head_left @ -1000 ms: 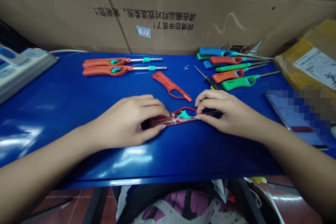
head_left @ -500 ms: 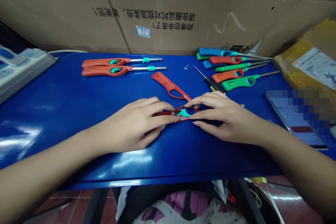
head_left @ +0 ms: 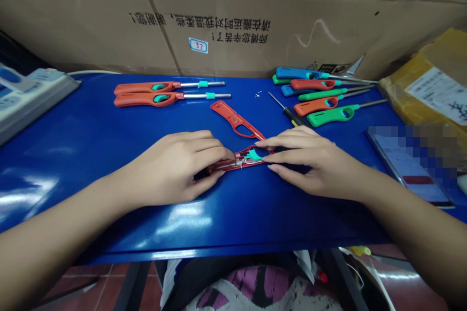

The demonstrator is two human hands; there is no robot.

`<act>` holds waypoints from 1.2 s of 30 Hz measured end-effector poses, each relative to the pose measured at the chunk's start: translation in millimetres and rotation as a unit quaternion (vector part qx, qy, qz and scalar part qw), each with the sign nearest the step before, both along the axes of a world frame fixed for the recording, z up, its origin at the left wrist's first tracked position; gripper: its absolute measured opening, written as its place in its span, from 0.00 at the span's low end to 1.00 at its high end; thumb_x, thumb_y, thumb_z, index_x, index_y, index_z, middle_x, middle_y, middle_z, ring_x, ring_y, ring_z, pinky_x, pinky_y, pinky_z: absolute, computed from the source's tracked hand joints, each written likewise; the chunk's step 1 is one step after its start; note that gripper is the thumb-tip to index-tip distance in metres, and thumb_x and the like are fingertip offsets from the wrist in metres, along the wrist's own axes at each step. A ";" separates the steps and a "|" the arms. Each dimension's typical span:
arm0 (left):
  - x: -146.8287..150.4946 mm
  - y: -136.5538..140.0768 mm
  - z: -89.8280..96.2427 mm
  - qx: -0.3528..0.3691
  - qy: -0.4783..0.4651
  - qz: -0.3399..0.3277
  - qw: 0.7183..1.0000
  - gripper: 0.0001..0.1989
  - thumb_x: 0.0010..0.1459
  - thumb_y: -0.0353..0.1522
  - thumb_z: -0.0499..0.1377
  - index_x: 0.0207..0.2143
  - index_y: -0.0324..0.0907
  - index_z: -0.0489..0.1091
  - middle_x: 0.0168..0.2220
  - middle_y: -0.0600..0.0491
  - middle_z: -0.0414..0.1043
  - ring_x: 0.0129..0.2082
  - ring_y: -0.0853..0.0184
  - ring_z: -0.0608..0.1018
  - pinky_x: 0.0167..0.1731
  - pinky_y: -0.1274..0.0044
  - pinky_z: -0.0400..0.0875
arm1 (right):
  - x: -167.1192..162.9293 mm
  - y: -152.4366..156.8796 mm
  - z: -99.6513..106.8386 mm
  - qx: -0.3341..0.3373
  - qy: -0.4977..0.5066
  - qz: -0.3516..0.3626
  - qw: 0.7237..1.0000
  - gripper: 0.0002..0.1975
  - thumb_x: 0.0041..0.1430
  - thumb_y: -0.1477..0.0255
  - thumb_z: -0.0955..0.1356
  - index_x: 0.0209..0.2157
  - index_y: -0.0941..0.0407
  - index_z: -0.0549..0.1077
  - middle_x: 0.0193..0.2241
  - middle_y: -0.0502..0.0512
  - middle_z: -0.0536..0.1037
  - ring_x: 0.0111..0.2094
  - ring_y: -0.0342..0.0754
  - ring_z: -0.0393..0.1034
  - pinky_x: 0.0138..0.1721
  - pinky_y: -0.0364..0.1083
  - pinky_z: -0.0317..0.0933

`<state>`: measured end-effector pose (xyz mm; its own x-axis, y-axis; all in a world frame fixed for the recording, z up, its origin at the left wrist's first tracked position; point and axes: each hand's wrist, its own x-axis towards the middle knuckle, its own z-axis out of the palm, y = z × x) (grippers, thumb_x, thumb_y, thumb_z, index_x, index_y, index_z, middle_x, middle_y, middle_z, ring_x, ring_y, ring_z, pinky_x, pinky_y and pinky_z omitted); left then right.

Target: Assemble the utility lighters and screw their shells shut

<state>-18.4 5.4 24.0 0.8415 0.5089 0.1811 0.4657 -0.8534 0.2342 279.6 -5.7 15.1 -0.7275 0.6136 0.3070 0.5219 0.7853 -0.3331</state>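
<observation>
An opened red lighter half (head_left: 248,164) lies on the blue table with its inner parts exposed, among them a teal trigger (head_left: 254,155) and thin pale wires. My left hand (head_left: 186,167) is closed on its handle end, fingers on the far side and thumb on the near side. At the other end, the fingertips of my right hand (head_left: 306,160) grip the lighter half next to the trigger. Its front end is hidden under that hand. Just beyond, the loose red shell half (head_left: 237,121) rests slantwise, its inner side up. A screwdriver (head_left: 292,114) lies behind my right hand.
Two orange lighters (head_left: 146,99) lie at the back left. Several coloured lighters (head_left: 330,115) are heaped at the back right. Small screws (head_left: 258,94) sit near the screwdriver. A phone (head_left: 412,170) is at the right, a power strip (head_left: 36,90) at the left, and a cardboard box (head_left: 109,43) behind.
My left hand has slid left along the lighter half, from beside the trigger to the handle end, uncovering more inner parts. My right hand stays nearly where it was.
</observation>
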 end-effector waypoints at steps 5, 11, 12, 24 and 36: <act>-3.3 2.8 2.1 -0.006 -0.001 -0.004 1.000 0.10 0.64 0.32 0.57 0.47 0.43 0.74 0.42 0.50 0.78 0.41 0.62 0.77 0.41 0.71 0.72 | 6.0 3.5 3.6 0.014 0.004 -0.035 0.999 0.09 0.65 0.73 0.67 0.37 0.52 0.82 0.51 0.55 0.81 0.49 0.54 0.76 0.51 0.57 0.63; -12.8 9.8 10.0 -0.029 0.018 -0.024 0.999 0.06 0.62 0.32 0.57 0.39 0.43 0.74 0.40 0.50 0.77 0.39 0.62 0.77 0.39 0.71 0.72 | 8.6 5.0 3.4 0.007 -0.025 -0.020 0.999 0.10 0.66 0.72 0.66 0.36 0.52 0.81 0.50 0.55 0.83 0.49 0.55 0.76 0.51 0.57 0.61; -14.1 10.9 10.7 -0.031 0.022 -0.023 0.999 0.06 0.62 0.31 0.57 0.39 0.43 0.73 0.40 0.49 0.77 0.39 0.62 0.77 0.40 0.71 0.72 | 8.3 5.0 3.3 0.005 -0.022 -0.020 1.000 0.10 0.66 0.72 0.66 0.37 0.52 0.81 0.49 0.55 0.83 0.49 0.54 0.77 0.51 0.57 0.61; -17.7 18.8 2.4 -0.066 -0.004 -0.018 0.998 0.09 0.68 0.29 0.54 0.43 0.43 0.73 0.43 0.50 0.76 0.42 0.65 0.77 0.42 0.74 0.72 | 1.8 10.2 -9.8 -0.002 -0.086 -0.100 0.991 0.18 0.70 0.72 0.62 0.57 0.49 0.75 0.62 0.59 0.71 0.62 0.59 0.63 0.61 0.66 0.55; -15.5 13.5 3.6 -0.046 -0.020 -0.006 0.999 0.07 0.65 0.32 0.58 0.44 0.43 0.73 0.40 0.51 0.77 0.38 0.66 0.78 0.38 0.75 0.72 | 8.4 19.9 -12.1 0.011 -0.046 -0.108 0.993 0.18 0.70 0.72 0.62 0.57 0.51 0.74 0.61 0.60 0.72 0.59 0.59 0.66 0.60 0.65 0.57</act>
